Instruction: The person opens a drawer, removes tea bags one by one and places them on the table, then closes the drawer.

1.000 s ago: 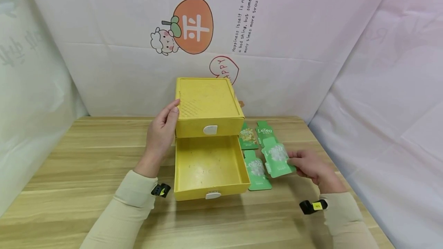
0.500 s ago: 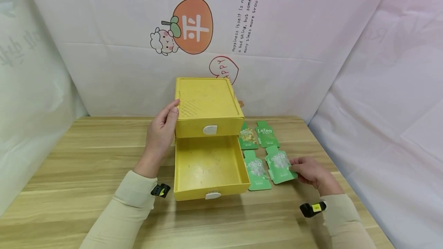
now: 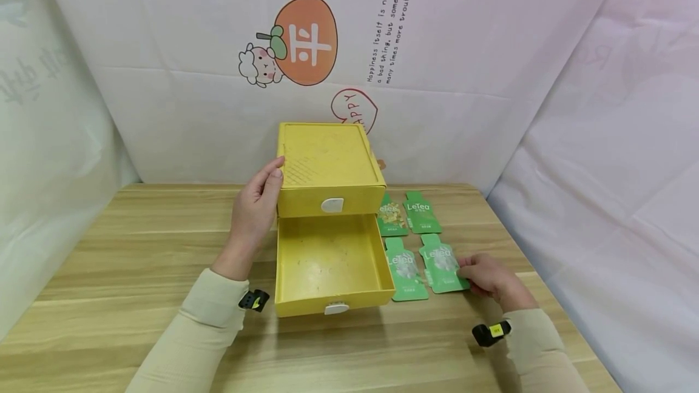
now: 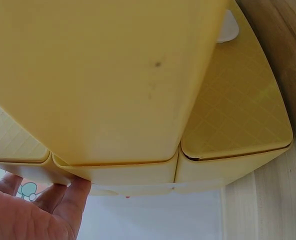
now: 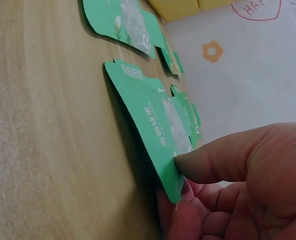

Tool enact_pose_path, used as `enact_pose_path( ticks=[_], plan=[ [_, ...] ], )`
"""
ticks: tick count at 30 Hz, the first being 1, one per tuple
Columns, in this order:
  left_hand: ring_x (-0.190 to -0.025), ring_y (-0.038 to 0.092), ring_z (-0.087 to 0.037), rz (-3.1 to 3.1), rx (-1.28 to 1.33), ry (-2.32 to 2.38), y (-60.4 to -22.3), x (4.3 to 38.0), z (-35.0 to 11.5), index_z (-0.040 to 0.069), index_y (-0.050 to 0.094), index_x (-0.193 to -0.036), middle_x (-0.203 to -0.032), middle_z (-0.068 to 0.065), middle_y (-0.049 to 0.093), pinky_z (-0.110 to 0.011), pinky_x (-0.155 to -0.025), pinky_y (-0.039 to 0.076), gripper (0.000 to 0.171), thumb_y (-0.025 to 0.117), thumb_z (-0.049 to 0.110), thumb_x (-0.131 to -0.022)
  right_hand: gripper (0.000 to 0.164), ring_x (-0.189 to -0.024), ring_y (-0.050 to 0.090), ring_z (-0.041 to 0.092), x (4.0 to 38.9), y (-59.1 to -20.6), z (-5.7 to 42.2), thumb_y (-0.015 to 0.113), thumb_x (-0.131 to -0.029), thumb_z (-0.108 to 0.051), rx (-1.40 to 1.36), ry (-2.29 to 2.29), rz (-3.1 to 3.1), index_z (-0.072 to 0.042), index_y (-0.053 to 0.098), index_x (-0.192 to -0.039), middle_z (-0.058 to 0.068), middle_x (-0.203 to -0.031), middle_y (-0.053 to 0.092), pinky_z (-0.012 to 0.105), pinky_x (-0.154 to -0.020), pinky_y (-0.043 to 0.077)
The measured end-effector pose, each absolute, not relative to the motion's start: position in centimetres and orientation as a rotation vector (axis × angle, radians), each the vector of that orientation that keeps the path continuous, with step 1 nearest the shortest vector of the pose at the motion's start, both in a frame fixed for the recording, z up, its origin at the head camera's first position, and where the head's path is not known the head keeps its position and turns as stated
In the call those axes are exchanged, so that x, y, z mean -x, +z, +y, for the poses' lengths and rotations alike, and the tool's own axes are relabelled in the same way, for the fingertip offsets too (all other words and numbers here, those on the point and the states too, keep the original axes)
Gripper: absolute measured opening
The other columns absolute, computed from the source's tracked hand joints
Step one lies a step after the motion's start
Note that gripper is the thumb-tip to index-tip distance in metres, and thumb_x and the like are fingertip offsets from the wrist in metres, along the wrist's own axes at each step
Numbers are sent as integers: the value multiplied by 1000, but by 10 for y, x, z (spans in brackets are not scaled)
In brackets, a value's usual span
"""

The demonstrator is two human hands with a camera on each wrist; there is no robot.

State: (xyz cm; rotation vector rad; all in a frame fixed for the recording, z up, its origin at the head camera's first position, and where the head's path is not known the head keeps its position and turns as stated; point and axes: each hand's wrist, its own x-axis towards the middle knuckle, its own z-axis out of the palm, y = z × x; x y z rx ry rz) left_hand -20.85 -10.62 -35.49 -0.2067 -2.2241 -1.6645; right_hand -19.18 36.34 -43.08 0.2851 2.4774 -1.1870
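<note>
A two-drawer yellow plastic box (image 3: pixel 330 153) stands on the table with its lower drawer (image 3: pixel 327 259) pulled out. My left hand (image 3: pixel 253 208) rests against the box's left side near the top front corner, fingertips touching its edge; in the left wrist view these fingers (image 4: pixel 70 205) look fairly straight. My right hand (image 3: pixel 491 278) pinches the lower right corner of a green LeTea sachet (image 3: pixel 443 267), thumb on top and fingers under it. In the right wrist view this sachet (image 5: pixel 143 115) has its held corner slightly off the wood.
Three more green LeTea sachets lie flat right of the box: one near the open drawer (image 3: pixel 405 275), one behind it (image 3: pixel 392 217) partly hidden by the box, and one at the back right (image 3: pixel 422 214). A printed white cloth (image 3: pixel 437 132) hangs behind the wooden table (image 3: pixel 164 259).
My right hand has lowered the sachet toward me onto the table, beside the front sachet and in line with it. My left hand and the box have stayed put.
</note>
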Motion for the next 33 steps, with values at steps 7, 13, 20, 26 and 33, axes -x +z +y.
enact_pose_path(
  ticks=[7,13,20,26,33],
  plan=[
    [-148,46,-17,-2237,206,-1653,-355,208,-107,28,55,-154,-157,7,52,-47,-119,40,51,40,53,-111,34,-65,53,15,191,-430,359,58,-97,-6,-268,-1070,2563,13,62,-125,4,-78,57,27,-60,49],
    [-148,46,-18,-2241,204,-1661,-355,208,-107,29,55,-154,-158,7,52,-47,-120,39,50,41,52,-111,32,-63,53,15,190,-428,356,58,-97,-6,-258,-1022,2585,13,64,-122,5,-76,57,28,-60,49],
    [-148,45,-18,-2235,203,-1671,-354,207,-106,29,54,-154,-158,7,51,-48,-119,39,52,40,54,-110,27,-60,52,14,190,-427,356,58,-96,-6,-253,-998,2597,10,66,-115,4,-71,55,27,-58,48],
    [-148,45,-18,-2232,209,-1676,-353,207,-106,29,53,-155,-159,6,50,-49,-120,39,51,41,53,-111,32,-61,53,15,190,-427,356,57,-96,-6,-253,-997,2598,13,65,-121,5,-73,57,28,-58,49],
    [-148,45,-19,-2238,208,-1675,-354,207,-106,30,54,-154,-158,6,51,-49,-119,39,50,41,52,-111,35,-63,54,15,190,-427,356,57,-96,-7,-252,-985,2600,14,64,-124,6,-76,58,28,-60,50]
  ],
)
